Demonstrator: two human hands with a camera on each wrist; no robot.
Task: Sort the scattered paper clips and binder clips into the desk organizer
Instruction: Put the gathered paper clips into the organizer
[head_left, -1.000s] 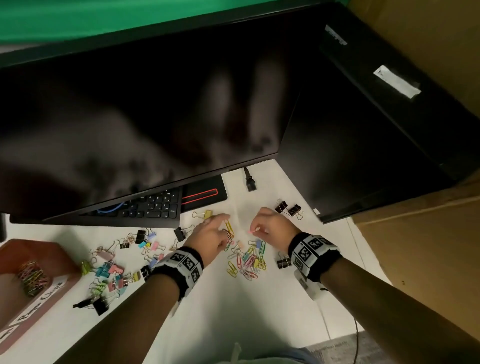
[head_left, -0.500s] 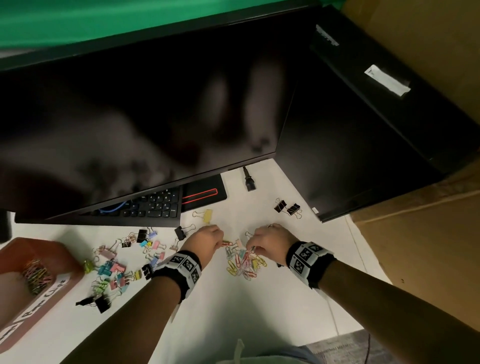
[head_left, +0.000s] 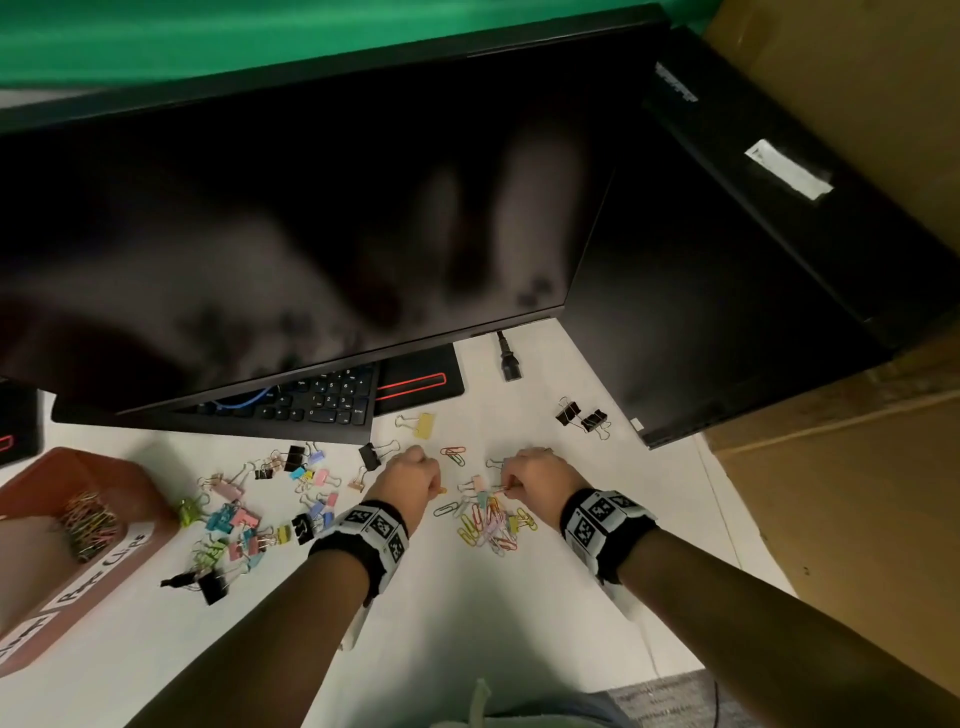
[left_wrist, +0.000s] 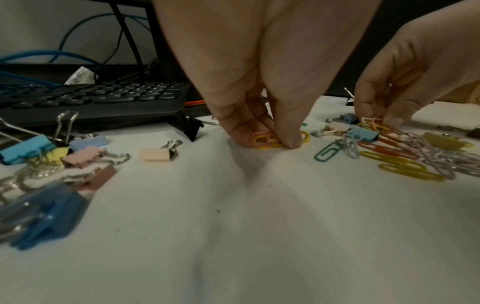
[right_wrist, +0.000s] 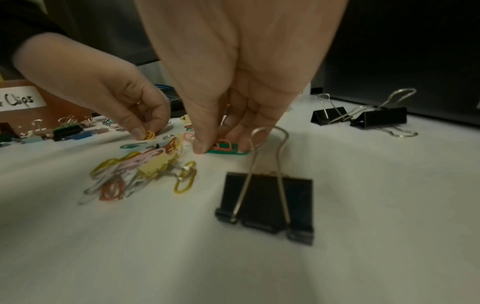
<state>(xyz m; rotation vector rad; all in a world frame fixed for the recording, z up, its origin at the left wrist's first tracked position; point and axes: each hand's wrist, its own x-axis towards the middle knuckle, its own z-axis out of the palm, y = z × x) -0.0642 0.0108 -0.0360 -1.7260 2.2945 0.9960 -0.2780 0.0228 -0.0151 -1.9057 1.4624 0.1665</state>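
Observation:
A heap of coloured paper clips (head_left: 491, 522) lies on the white desk between my hands. My left hand (head_left: 410, 475) pinches yellow and pink paper clips (left_wrist: 272, 139) against the desk. My right hand (head_left: 535, 475) pinches orange and green paper clips (right_wrist: 223, 147) at the heap's far edge. Coloured binder clips (head_left: 239, 519) are scattered to the left. The brown desk organizer (head_left: 130, 483) stands at the far left, with paper clips (head_left: 88, 525) in one compartment.
A black keyboard (head_left: 301, 402) sits under the big monitor (head_left: 291, 218) behind the clips. Two black binder clips (head_left: 582, 415) lie at the right, another black binder clip (right_wrist: 265, 203) just behind my right hand. A cardboard box (head_left: 852, 519) borders the desk's right side.
Both hands have drawn slightly toward me and settled on the heap's far edge, fingertips closing on paper clips. The heap has been nudged together.

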